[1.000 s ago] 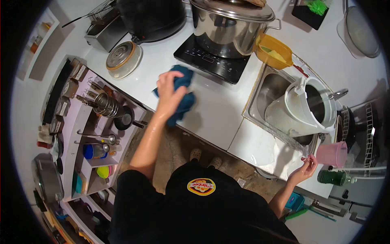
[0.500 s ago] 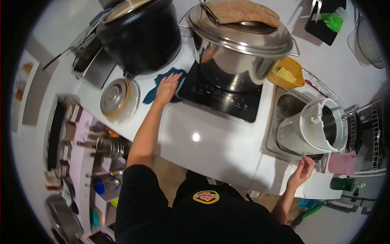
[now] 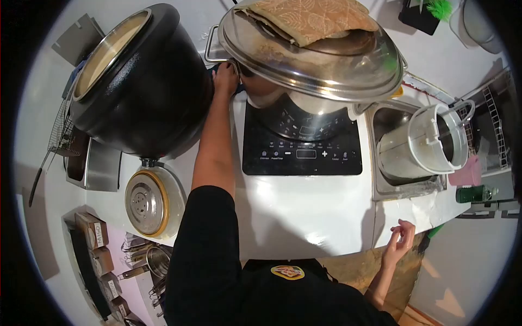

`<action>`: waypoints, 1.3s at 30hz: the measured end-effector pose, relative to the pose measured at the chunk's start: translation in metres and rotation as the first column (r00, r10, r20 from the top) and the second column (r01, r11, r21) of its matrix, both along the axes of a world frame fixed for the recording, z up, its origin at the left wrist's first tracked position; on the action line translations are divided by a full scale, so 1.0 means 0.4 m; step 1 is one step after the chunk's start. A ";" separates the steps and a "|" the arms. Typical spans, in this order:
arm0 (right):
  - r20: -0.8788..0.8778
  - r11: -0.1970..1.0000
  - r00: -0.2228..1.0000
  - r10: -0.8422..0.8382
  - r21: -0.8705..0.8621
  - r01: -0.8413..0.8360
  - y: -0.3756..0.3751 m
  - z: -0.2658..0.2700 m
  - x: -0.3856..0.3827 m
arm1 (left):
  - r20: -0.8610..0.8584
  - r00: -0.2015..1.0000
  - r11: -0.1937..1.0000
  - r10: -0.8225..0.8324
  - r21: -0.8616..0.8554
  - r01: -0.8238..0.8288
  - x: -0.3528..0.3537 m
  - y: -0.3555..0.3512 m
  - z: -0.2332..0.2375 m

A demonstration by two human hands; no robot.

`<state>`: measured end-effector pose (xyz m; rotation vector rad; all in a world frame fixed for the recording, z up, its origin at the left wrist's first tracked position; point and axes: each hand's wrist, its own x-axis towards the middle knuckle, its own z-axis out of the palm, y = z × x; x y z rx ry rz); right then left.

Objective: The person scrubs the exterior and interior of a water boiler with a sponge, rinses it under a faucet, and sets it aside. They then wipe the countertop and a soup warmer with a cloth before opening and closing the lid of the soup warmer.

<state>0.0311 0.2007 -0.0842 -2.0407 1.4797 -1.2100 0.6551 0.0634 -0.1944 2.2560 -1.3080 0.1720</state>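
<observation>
My left hand reaches into the narrow gap between a large black soup kettle and a steel stockpot. Its fingers are curled down on a dark blue cloth, mostly hidden beneath the hand. The stockpot's domed lid carries a folded tan patterned cloth. Under the pot is a black induction cooker. My right hand hangs in the air by the counter's front edge, fingers loosely bent and apart, holding nothing.
A steel lid with a yellow rim lies at the counter's left front. A white bucket stands in the sink on the right. Beyond it are a pink container and a green bottle. A wire skimmer hangs at far left.
My left hand has moved the blue cloth farther back, from beside the cooker into the gap between the pots. My right hand has moved away from the sink's edge. The view has shifted closer.
</observation>
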 end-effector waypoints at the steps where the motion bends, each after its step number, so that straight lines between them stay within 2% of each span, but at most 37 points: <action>1: -0.014 1.000 1.000 0.012 -0.011 -0.013 0.010 0.003 -0.001 | 0.042 0.999 0.998 0.009 0.055 -0.011 -0.009 0.009 0.006; 2: -0.029 0.999 0.999 0.023 -0.025 -0.024 0.011 0.008 0.000 | -0.005 1.000 0.986 -0.029 0.161 0.030 -0.017 0.021 0.014; 5: -0.048 0.993 0.994 0.101 -0.051 -0.103 0.008 0.006 -0.013 | 0.068 0.993 0.945 -0.100 0.319 0.073 -0.099 0.101 0.025; 6: 0.010 0.993 0.994 0.111 -0.038 -0.111 0.010 0.014 -0.002 | 0.118 0.982 0.926 -0.148 0.364 0.096 -0.144 0.153 0.040; 7: 0.068 0.992 0.990 0.123 -0.028 -0.122 0.012 0.021 0.012 | 0.123 0.980 0.935 -0.154 0.339 0.104 -0.186 0.207 0.045; 9: 0.039 0.976 0.975 0.218 -0.031 -0.217 0.011 0.020 -0.006 | 0.133 0.978 0.951 -0.162 0.286 0.119 -0.277 0.318 0.056; 12: 0.026 0.958 0.958 0.287 -0.029 -0.286 0.025 0.021 -0.068 | 0.164 0.982 0.965 -0.089 0.258 0.044 -0.407 0.494 0.064; 14: 0.049 0.955 0.954 0.296 -0.006 -0.296 0.043 0.017 -0.124 | 0.147 0.988 0.964 0.054 0.249 -0.090 -0.516 0.586 0.075; 15: 0.094 0.957 0.954 0.283 0.028 -0.287 0.058 0.015 -0.160 | 0.139 0.982 0.957 0.125 0.244 -0.156 -0.566 0.620 0.079; 18: 0.196 0.963 0.957 0.214 0.119 -0.240 0.096 0.010 -0.262 | 0.180 0.967 0.924 0.182 0.305 -0.231 -0.741 0.624 0.085; 20: 0.274 0.967 0.944 0.186 0.117 -0.225 0.119 0.014 -0.319 | 0.188 0.975 0.940 0.117 0.297 -0.170 -0.880 0.560 0.079; 22: 0.311 0.972 0.936 0.163 0.110 -0.205 0.140 0.026 -0.363 | 0.111 0.993 0.937 -0.029 0.350 -0.012 -1.037 0.471 0.101; 23: 0.329 0.976 0.932 0.151 0.099 -0.193 0.148 0.031 -0.376 | 0.145 0.982 0.946 -0.118 0.319 0.067 -1.123 0.424 0.085; 24: 0.347 0.979 0.927 0.140 0.093 -0.183 0.158 0.036 -0.384 | 0.061 0.974 0.930 -0.218 0.317 0.188 -1.209 0.384 0.101; 26: 0.374 0.978 0.915 0.150 0.079 -0.193 0.172 0.036 -0.397 | 0.000 0.902 0.875 -0.432 0.240 0.420 -1.373 0.342 0.110; 28: 0.389 0.970 0.900 0.197 0.057 -0.238 0.176 0.028 -0.391 | 0.054 0.810 0.801 -0.583 0.201 0.563 -1.502 0.333 0.078; 31: 0.322 0.955 0.909 0.266 0.040 -0.294 0.180 0.029 -0.370 | 0.014 0.709 0.708 -0.705 0.084 0.702 -1.508 0.401 0.093; 33: 0.343 0.944 0.896 0.283 0.068 -0.324 0.171 0.008 -0.361 | 0.088 0.687 0.690 -0.721 -0.008 0.724 -1.440 0.460 0.086; 36: 0.414 0.920 0.872 0.261 0.167 -0.354 0.156 -0.021 -0.328 | 0.100 0.809 0.815 -0.580 0.061 0.577 -1.310 0.597 0.122; 38: 0.491 0.881 0.826 0.276 0.213 -0.422 0.144 -0.031 -0.278 | 0.191 0.883 0.886 -0.429 -0.099 0.452 -1.191 0.697 0.098; 39: 0.527 0.858 0.801 0.283 0.235 -0.457 0.137 -0.039 -0.248 | 0.235 0.916 0.928 -0.324 -0.108 0.356 -1.130 0.750 0.086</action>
